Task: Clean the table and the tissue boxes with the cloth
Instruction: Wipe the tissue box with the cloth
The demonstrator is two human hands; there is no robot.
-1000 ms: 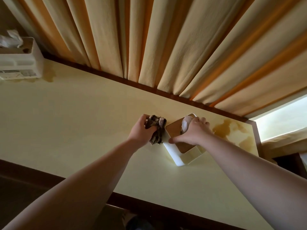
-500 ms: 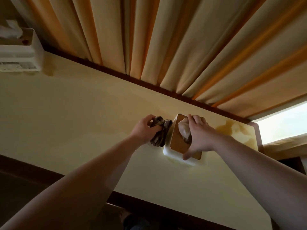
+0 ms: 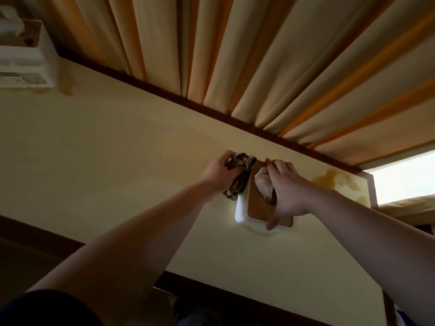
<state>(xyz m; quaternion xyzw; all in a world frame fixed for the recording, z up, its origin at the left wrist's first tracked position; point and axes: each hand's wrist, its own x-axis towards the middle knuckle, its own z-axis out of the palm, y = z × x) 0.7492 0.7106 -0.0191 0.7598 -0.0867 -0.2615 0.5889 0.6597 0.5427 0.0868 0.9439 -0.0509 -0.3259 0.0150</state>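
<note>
On pale yellow surface (image 3: 117, 142), white tissue box with brown wooden lid (image 3: 256, 205) gripped by right hand (image 3: 289, 191), crumpled dark checked cloth (image 3: 237, 182) clutched against its side by left hand (image 3: 220, 172).

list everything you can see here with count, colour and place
tissue box: 1, white with a brown wooden lid, right of centre on the table, a pale tissue sticking out of its slot
second tissue box: 1, white, far left end of the table by the curtain, tissue on top
cloth: 1, dark checked, bunched against the left side of the near tissue box
table: 1, pale yellow top with dark brown edging, brownish stains near its right end
curtain: 1, cream and orange pleats, hanging behind the table
window: 1, bright strip at far right below the curtain
left hand: 1, grips the cloth
right hand: 1, holds the near tissue box from above, fingers curled over its lid
</note>
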